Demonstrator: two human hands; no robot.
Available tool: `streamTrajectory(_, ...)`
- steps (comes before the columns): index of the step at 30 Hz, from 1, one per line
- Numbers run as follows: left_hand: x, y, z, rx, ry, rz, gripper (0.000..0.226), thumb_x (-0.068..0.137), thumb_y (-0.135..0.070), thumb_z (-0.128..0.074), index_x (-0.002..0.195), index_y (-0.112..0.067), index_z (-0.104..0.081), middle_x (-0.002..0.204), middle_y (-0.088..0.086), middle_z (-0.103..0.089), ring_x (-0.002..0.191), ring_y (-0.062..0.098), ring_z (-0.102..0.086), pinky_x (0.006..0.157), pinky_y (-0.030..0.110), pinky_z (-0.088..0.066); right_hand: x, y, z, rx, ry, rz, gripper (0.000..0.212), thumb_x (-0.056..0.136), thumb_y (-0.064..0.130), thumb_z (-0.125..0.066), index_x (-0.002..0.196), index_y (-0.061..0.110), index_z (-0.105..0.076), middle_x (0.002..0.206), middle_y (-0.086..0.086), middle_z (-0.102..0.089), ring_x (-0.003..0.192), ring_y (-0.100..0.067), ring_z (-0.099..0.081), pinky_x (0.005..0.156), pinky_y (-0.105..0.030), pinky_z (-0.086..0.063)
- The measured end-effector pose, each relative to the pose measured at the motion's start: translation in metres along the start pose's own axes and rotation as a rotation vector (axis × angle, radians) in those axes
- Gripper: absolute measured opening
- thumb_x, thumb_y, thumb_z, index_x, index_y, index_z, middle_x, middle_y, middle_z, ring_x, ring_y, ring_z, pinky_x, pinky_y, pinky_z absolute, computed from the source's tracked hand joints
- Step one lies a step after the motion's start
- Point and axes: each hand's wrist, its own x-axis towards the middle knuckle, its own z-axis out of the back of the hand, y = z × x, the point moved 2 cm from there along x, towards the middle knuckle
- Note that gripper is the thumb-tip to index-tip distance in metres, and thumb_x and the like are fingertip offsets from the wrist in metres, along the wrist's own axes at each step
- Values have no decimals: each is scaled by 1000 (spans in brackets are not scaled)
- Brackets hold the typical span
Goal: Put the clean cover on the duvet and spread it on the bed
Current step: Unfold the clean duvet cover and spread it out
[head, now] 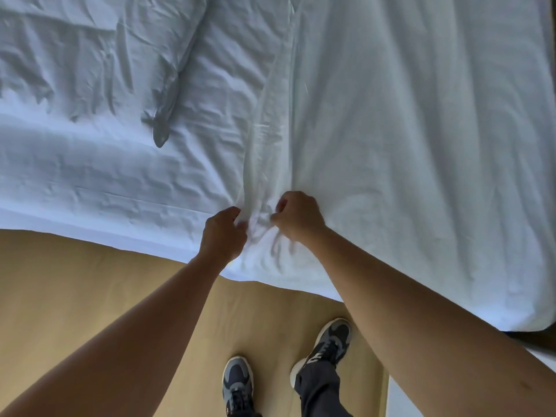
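The white duvet cover (406, 145) lies on the bed, over the bed's right-hand part as seen from its near edge, and hangs a little over that edge. Both hands meet at the middle of the bed's near edge, where the cloth is gathered into a crumpled bunch. The left hand (224, 233) has its grip closed tight on the bunch from the left, fingers curled into the fabric. The right hand (296, 216), just beside it, has its grip pinched on the same bunch from the right. A raised fold runs from the bunch away across the bed. The bed's left-hand part shows a flatter, creased white sheet (90, 164). Whether the duvet is inside the cover cannot be told. Below the bed's near edge, two grey shoes (329, 344) stand on the tan floor (90, 281).
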Motion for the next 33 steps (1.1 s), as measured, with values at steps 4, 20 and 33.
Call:
streamTrajectory(4,0,6,3,-21,-54,48,25,94,-12,-53,117,-14,-65,99,11,-69,83,26,-54,70,29,-38,-31,-86,74,-102,-167,-87,35,81,19,-67,115,21,-71,118,-6,-71,110,-26,-65,92,-24,-45)
streamTrajectory(20,9,-59,-26,88,-277,-82,35,90,-16,-65,122,-4,-66,117,24,-64,111,42,-57,99,47,-47,-44,-224,214,-512,-465,-422,46,88,36,-58,129,16,-54,149,-18,-32,130,-40,-38,101,-52,-40)
streamTrajectory(33,37,-53,-14,188,-94,185,28,90,-36,-66,103,-11,-66,107,12,-70,109,35,-62,77,32,-42,-34,-274,205,-33,-440,-545,86,92,69,-41,158,19,-17,161,-16,-28,145,-37,-31,119,-46,-24)
